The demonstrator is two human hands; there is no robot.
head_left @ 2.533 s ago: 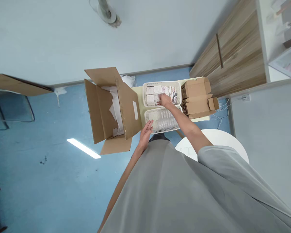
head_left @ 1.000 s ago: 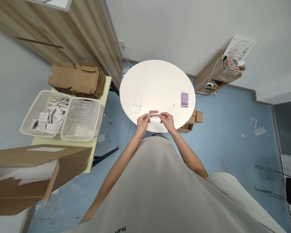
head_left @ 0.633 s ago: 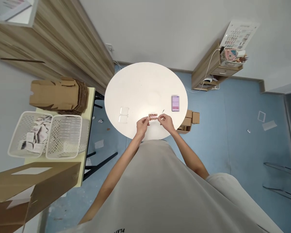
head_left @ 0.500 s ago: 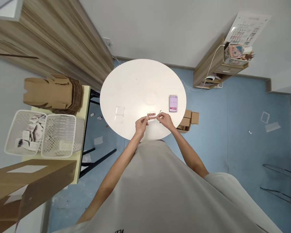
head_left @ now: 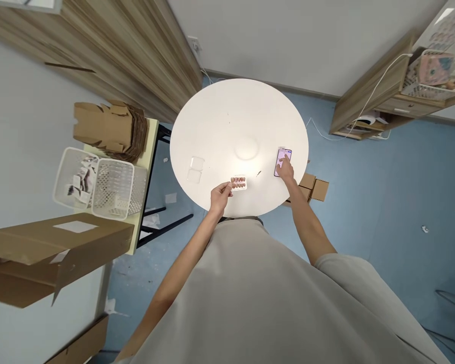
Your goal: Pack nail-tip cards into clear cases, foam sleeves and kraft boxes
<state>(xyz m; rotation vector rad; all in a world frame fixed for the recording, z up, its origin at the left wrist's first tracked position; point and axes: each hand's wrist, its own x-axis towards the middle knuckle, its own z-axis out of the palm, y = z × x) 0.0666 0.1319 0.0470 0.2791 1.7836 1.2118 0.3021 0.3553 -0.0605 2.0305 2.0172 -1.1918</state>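
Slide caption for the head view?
Left hand holds a white rectangular card of reddish-brown pieces; right hand over a pink-screened rectangular phone.

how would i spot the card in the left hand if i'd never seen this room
Find the round white table in mid-view. Close to its near edge, the left hand pinches a small white card. Unlike the clear two-part case to its left and the phone beneath the right hand to its right, it carries two rows of brownish-pink, nail-shaped pieces.

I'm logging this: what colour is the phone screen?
Pinkish lilac; the head view shows the phone screen best.
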